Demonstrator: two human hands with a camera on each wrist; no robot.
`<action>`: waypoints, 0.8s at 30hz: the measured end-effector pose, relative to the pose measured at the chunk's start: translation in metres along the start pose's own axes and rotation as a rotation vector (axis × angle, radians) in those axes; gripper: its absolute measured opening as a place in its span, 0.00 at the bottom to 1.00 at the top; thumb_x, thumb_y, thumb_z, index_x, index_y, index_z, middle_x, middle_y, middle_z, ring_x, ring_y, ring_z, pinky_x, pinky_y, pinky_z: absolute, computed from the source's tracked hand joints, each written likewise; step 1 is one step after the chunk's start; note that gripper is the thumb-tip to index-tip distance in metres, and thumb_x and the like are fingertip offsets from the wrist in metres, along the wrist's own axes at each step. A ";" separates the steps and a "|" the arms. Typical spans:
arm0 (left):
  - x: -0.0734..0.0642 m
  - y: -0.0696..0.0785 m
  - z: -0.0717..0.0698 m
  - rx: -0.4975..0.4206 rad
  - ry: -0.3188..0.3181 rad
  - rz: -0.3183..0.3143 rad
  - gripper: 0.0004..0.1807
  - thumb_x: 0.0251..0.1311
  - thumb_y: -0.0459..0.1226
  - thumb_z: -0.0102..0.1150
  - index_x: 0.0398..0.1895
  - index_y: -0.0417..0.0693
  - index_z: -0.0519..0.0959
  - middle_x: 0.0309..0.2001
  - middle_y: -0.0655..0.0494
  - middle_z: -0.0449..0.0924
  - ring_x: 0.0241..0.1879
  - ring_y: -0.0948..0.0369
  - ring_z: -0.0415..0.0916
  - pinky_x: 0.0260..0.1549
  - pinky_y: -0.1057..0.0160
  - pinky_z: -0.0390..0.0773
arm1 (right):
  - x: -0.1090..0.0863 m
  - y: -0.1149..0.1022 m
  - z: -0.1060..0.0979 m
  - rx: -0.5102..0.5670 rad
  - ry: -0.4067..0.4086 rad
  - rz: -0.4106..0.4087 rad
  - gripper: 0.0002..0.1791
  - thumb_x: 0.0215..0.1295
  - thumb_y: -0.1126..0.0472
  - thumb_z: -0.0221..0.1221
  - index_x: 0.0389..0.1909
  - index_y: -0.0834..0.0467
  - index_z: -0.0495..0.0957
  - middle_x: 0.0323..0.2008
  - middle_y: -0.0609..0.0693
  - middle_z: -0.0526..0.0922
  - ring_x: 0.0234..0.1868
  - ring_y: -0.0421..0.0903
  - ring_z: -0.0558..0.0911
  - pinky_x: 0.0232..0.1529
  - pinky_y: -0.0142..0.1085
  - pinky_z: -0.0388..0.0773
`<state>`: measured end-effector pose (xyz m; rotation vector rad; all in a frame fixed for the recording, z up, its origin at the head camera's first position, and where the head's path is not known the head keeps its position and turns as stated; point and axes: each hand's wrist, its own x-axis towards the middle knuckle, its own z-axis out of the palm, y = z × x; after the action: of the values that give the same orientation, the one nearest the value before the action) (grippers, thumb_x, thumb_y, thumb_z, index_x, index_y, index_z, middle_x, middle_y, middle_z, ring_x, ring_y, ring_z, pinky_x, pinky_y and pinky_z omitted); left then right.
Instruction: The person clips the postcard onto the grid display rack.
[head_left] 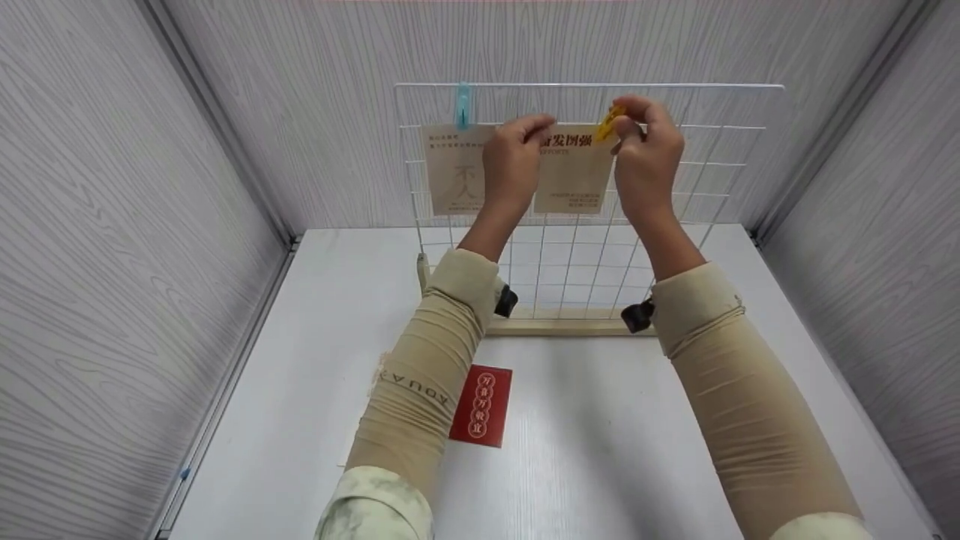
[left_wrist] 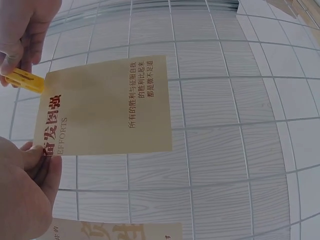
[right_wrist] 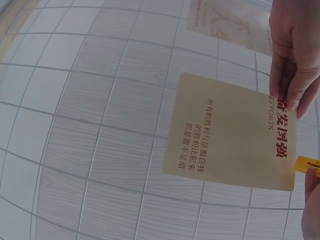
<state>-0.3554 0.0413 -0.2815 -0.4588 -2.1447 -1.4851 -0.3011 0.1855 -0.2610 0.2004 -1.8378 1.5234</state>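
Observation:
A beige card with red lettering lies against the white wire grid. My left hand pinches its top left corner between thumb and fingers. In my right hand is a yellow clothespin, held between thumb and fingers at the card's top right corner. The clothespin's tip overlaps that corner in the left wrist view. To the left, a second beige card hangs on the grid below a light blue clothespin, partly hidden by my left hand.
The grid stands upright on a pale wooden base on the white table. A red card with light lettering lies on the table, partly behind my left forearm. Grey wood-grain panels enclose the back and sides.

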 end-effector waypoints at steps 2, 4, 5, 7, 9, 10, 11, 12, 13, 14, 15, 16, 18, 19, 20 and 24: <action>0.000 0.000 0.001 0.014 0.003 0.002 0.11 0.72 0.35 0.57 0.50 0.47 0.86 0.51 0.56 0.87 0.50 0.68 0.81 0.49 0.76 0.77 | 0.001 0.001 0.001 -0.004 0.009 -0.014 0.11 0.75 0.71 0.52 0.51 0.66 0.78 0.47 0.52 0.79 0.42 0.45 0.78 0.43 0.39 0.78; 0.000 0.000 0.002 0.023 0.005 0.006 0.11 0.72 0.36 0.57 0.50 0.47 0.86 0.50 0.56 0.86 0.50 0.67 0.81 0.49 0.76 0.77 | 0.002 0.001 0.003 -0.001 0.015 -0.030 0.11 0.74 0.71 0.52 0.51 0.66 0.79 0.47 0.53 0.80 0.43 0.44 0.78 0.44 0.38 0.78; 0.000 0.000 0.002 0.027 0.006 0.006 0.11 0.72 0.36 0.57 0.50 0.48 0.86 0.50 0.57 0.86 0.50 0.67 0.81 0.49 0.76 0.77 | 0.002 0.001 0.004 0.000 0.016 -0.038 0.11 0.74 0.71 0.52 0.51 0.66 0.79 0.47 0.53 0.80 0.44 0.43 0.78 0.45 0.38 0.78; -0.001 0.000 0.002 0.033 0.010 0.012 0.11 0.72 0.36 0.57 0.50 0.48 0.86 0.50 0.57 0.86 0.50 0.67 0.81 0.49 0.76 0.77 | 0.004 0.000 0.005 0.000 0.018 -0.047 0.11 0.74 0.72 0.52 0.51 0.67 0.79 0.47 0.53 0.79 0.45 0.43 0.77 0.47 0.37 0.78; -0.001 -0.001 0.002 0.036 0.016 0.019 0.11 0.72 0.36 0.56 0.50 0.48 0.86 0.50 0.57 0.86 0.50 0.67 0.81 0.50 0.76 0.77 | 0.005 0.000 0.006 -0.004 0.016 -0.045 0.11 0.74 0.72 0.52 0.52 0.68 0.80 0.48 0.54 0.79 0.48 0.42 0.77 0.50 0.36 0.79; -0.001 -0.001 0.002 0.037 0.020 0.021 0.11 0.72 0.36 0.56 0.50 0.48 0.86 0.50 0.56 0.86 0.50 0.67 0.81 0.50 0.76 0.77 | 0.006 0.000 0.007 -0.009 0.014 -0.042 0.12 0.74 0.71 0.52 0.52 0.68 0.80 0.49 0.54 0.79 0.49 0.41 0.76 0.52 0.35 0.79; 0.000 -0.001 0.002 0.036 0.024 0.023 0.11 0.73 0.36 0.56 0.51 0.47 0.86 0.50 0.56 0.86 0.50 0.67 0.81 0.50 0.76 0.76 | 0.008 -0.001 0.008 -0.019 0.013 -0.041 0.12 0.74 0.71 0.53 0.52 0.67 0.80 0.49 0.54 0.79 0.49 0.41 0.76 0.52 0.35 0.79; 0.000 -0.001 0.002 0.036 0.027 0.023 0.12 0.73 0.36 0.56 0.51 0.47 0.86 0.50 0.56 0.86 0.50 0.67 0.81 0.50 0.76 0.76 | 0.009 -0.001 0.009 -0.027 0.013 -0.040 0.12 0.74 0.71 0.53 0.52 0.67 0.80 0.50 0.55 0.79 0.49 0.42 0.77 0.53 0.35 0.79; 0.000 -0.002 0.003 0.035 0.030 0.023 0.12 0.73 0.36 0.56 0.51 0.47 0.86 0.51 0.56 0.86 0.50 0.67 0.81 0.51 0.76 0.76 | 0.010 -0.001 0.010 -0.038 0.012 -0.041 0.12 0.74 0.71 0.53 0.52 0.66 0.81 0.50 0.55 0.79 0.50 0.42 0.77 0.53 0.35 0.79; 0.000 -0.002 0.003 0.032 0.031 0.023 0.12 0.73 0.36 0.56 0.51 0.47 0.86 0.51 0.56 0.86 0.50 0.67 0.81 0.51 0.76 0.76 | 0.010 -0.001 0.010 -0.047 0.012 -0.043 0.12 0.74 0.70 0.54 0.52 0.66 0.81 0.50 0.56 0.79 0.50 0.41 0.77 0.53 0.34 0.79; 0.000 -0.002 0.003 0.031 0.033 0.022 0.12 0.73 0.36 0.56 0.51 0.47 0.86 0.51 0.56 0.86 0.50 0.67 0.81 0.51 0.75 0.76 | 0.011 -0.002 0.011 -0.056 0.012 -0.047 0.12 0.74 0.70 0.54 0.52 0.66 0.81 0.50 0.56 0.80 0.50 0.41 0.77 0.53 0.33 0.79; 0.000 -0.002 0.003 0.032 0.036 0.022 0.12 0.73 0.36 0.56 0.51 0.47 0.86 0.51 0.56 0.86 0.50 0.67 0.81 0.51 0.75 0.77 | 0.011 -0.002 0.012 -0.064 0.013 -0.049 0.12 0.74 0.70 0.54 0.52 0.65 0.82 0.50 0.56 0.80 0.50 0.41 0.77 0.53 0.32 0.79; 0.000 -0.001 0.004 0.038 0.042 0.020 0.12 0.73 0.36 0.56 0.51 0.47 0.86 0.51 0.56 0.86 0.50 0.67 0.81 0.50 0.75 0.77 | 0.011 -0.004 0.013 -0.083 0.014 -0.057 0.12 0.73 0.69 0.54 0.51 0.65 0.82 0.50 0.57 0.80 0.49 0.41 0.77 0.51 0.31 0.79; 0.000 -0.001 0.004 0.041 0.044 0.020 0.12 0.72 0.36 0.56 0.51 0.47 0.86 0.51 0.56 0.87 0.50 0.67 0.81 0.50 0.75 0.77 | 0.011 -0.005 0.014 -0.088 0.014 -0.063 0.11 0.73 0.69 0.55 0.51 0.65 0.82 0.49 0.57 0.81 0.48 0.41 0.77 0.50 0.31 0.79; 0.000 -0.001 0.004 0.045 0.045 0.020 0.12 0.72 0.36 0.56 0.51 0.47 0.86 0.51 0.56 0.87 0.50 0.67 0.81 0.50 0.75 0.77 | 0.011 -0.006 0.014 -0.093 0.016 -0.068 0.11 0.73 0.69 0.55 0.50 0.66 0.83 0.49 0.57 0.81 0.48 0.40 0.77 0.50 0.31 0.79; 0.001 0.000 0.006 0.047 0.042 0.022 0.12 0.72 0.36 0.56 0.51 0.47 0.86 0.51 0.56 0.87 0.50 0.67 0.81 0.50 0.76 0.77 | 0.012 -0.004 0.016 -0.119 0.022 -0.086 0.11 0.72 0.68 0.56 0.50 0.66 0.83 0.48 0.58 0.82 0.47 0.40 0.77 0.49 0.29 0.78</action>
<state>-0.3573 0.0466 -0.2826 -0.4294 -2.1297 -1.4173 -0.3143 0.1739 -0.2515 0.2031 -1.8715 1.3479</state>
